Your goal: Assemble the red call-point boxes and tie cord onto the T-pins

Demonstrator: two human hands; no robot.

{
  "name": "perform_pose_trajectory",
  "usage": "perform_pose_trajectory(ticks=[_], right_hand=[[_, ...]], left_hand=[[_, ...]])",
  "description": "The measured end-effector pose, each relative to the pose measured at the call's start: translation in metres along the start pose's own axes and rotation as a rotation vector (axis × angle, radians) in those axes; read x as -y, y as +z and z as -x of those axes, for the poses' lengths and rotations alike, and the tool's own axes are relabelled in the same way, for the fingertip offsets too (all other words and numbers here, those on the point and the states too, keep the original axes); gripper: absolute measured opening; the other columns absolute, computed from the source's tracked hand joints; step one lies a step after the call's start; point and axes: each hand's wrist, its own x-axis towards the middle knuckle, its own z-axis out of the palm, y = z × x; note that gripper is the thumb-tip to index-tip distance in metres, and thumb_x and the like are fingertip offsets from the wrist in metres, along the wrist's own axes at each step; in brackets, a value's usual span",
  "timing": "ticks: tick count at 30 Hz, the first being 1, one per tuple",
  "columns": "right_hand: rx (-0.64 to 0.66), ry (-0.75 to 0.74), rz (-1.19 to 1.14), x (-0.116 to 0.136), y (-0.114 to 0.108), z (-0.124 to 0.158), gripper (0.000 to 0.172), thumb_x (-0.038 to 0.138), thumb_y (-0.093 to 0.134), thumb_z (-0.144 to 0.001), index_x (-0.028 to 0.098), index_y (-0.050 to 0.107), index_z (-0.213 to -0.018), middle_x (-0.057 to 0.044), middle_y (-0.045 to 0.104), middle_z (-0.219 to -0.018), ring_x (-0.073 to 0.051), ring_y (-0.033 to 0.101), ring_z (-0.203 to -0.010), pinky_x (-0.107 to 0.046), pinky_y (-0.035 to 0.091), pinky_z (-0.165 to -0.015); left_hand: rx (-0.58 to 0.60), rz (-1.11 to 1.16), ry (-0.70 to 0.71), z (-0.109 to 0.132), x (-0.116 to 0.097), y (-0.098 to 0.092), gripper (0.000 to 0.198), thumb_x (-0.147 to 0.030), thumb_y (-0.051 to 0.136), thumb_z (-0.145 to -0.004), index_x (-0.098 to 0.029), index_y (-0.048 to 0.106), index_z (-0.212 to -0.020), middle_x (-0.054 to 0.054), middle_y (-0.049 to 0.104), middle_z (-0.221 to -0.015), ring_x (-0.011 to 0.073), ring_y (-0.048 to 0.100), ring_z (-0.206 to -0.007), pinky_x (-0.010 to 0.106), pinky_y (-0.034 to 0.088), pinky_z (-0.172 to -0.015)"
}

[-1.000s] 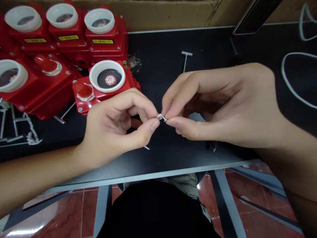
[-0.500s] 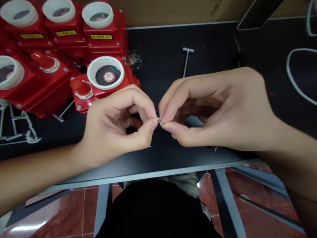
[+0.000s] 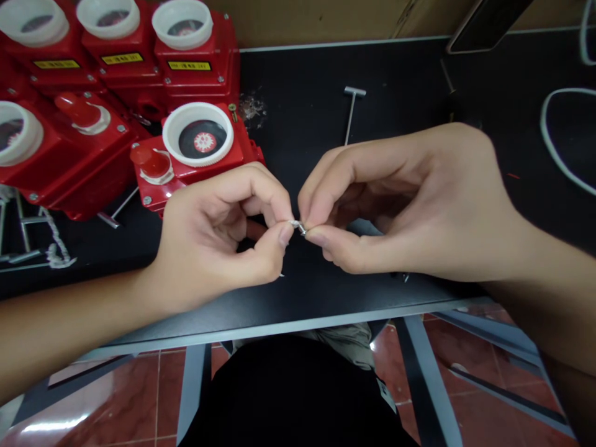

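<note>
Thumb and fingertips of my left hand [image 3: 218,242] pinch a short whitish twisted cord [image 3: 295,223]. My right hand [image 3: 414,205] pinches a small shiny metal piece [image 3: 303,231] that meets the cord in the narrow gap between the two hands. Fingertips cover most of both items, so the metal piece's exact kind is unclear. Both hands hover over the black tabletop [image 3: 298,298] near its front edge. Behind my left hand stands a red box [image 3: 242,139] with a white ring [image 3: 172,133] around a dark round window and a red knob [image 3: 151,160].
More red boxes [image 3: 195,81] crowd the back left. A T-shaped metal rod [image 3: 351,112] lies beyond my right hand. Metal rods with white cord [image 3: 56,239] lie at the left. A white cable [image 3: 554,143] curves at the right, and a dark flat device [image 3: 484,28] leans at the back.
My left fingertips have drawn slightly left, and more of the whitish cord shows between the hands. My right hand keeps its pinch almost in place.
</note>
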Motion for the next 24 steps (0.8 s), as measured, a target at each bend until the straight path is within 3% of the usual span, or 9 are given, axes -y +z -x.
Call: perform_pose_trajectory(ticks=[8,12,16,24], right_hand=[[0.014,-0.017,0.059,-0.0017,-0.0056,-0.0023,0.027,0.029,0.11,-0.078,0.022,0.085,-0.084,-0.001,0.084,-0.09,-0.012,0.074,-0.076,-0.023,0.063,-0.068],[0.011,-0.115,0.141,-0.0067,-0.0092,-0.0037,0.03,0.034,0.109,-0.081,0.021,0.084,-0.089,-0.003,0.084,-0.095,-0.013,0.076,-0.081,-0.023,0.063,-0.066],[0.0,-0.231,0.195,-0.0091,-0.0103,-0.0034,0.026,0.027,0.107,-0.083,0.022,0.081,-0.089,-0.002,0.082,-0.108,-0.012,0.078,-0.089,-0.021,0.066,-0.071],[-0.029,-0.338,0.387,-0.0078,-0.0087,0.0005,0.018,0.022,0.098,-0.089,0.025,0.08,-0.089,-0.002,0.084,-0.104,-0.015,0.08,-0.089,-0.024,0.068,-0.066]], left_hand=[[0.029,-0.016,0.018,0.0006,0.0025,-0.001,0.015,-0.002,0.08,-0.102,-0.016,0.072,-0.101,-0.002,0.07,-0.091,0.0079,0.075,-0.067,0.017,0.064,-0.059],[-0.026,0.016,-0.029,0.0028,0.0038,0.0012,0.015,-0.005,0.084,-0.103,-0.017,0.075,-0.104,-0.005,0.074,-0.088,0.0065,0.077,-0.064,0.014,0.066,-0.059],[-0.06,0.023,-0.031,0.0069,0.0051,0.0038,0.016,-0.008,0.092,-0.102,-0.016,0.079,-0.105,-0.004,0.076,-0.09,0.0057,0.078,-0.064,0.012,0.068,-0.059],[-0.058,-0.029,0.04,0.0077,0.0066,0.002,0.022,-0.007,0.1,-0.096,-0.013,0.08,-0.104,-0.002,0.076,-0.098,0.0054,0.078,-0.068,0.012,0.069,-0.061]])
